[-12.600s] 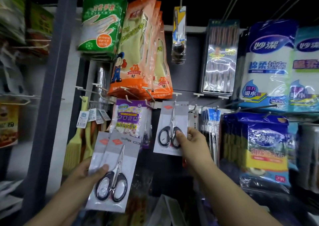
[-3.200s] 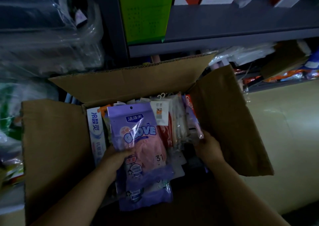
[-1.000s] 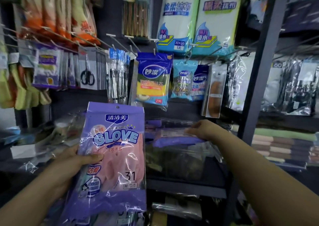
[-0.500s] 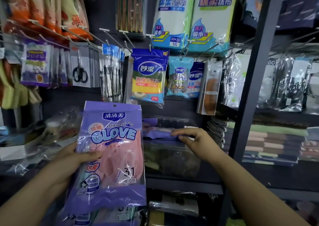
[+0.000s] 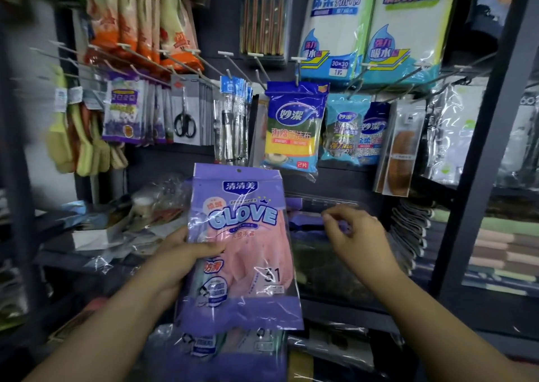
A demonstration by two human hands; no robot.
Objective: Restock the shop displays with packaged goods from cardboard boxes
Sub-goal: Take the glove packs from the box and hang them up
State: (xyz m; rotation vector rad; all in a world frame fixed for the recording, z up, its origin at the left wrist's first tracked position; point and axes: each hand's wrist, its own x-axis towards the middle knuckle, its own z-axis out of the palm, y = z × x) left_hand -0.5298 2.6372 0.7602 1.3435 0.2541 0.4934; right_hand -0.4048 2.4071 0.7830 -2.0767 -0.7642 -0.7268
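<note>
My left hand (image 5: 180, 259) grips a purple GLOVE pack (image 5: 242, 221) with pink gloves inside, held upright at the centre of the head view. More packs of the same kind show beneath it at the bottom edge. My right hand (image 5: 358, 236) hovers just right of the pack, fingers loosely curled with nothing visibly in them. It hangs in front of a pile of purple packs (image 5: 306, 217) lying on the dark shelf (image 5: 335, 306). No cardboard box is in view.
Pegboard hooks above carry carded scissors (image 5: 185, 119), blue cleaning-cloth packs (image 5: 294, 128), orange glove packs (image 5: 137, 17) and white towel packs (image 5: 376, 23). A dark upright post (image 5: 478, 177) stands at the right, with folded towels (image 5: 501, 250) beyond. Loose plastic-wrapped goods (image 5: 116, 224) clutter the left shelf.
My right hand has lifted off the purple packs on the shelf and drawn back slightly. The glove pack in my left hand has moved up and right, toward the centre.
</note>
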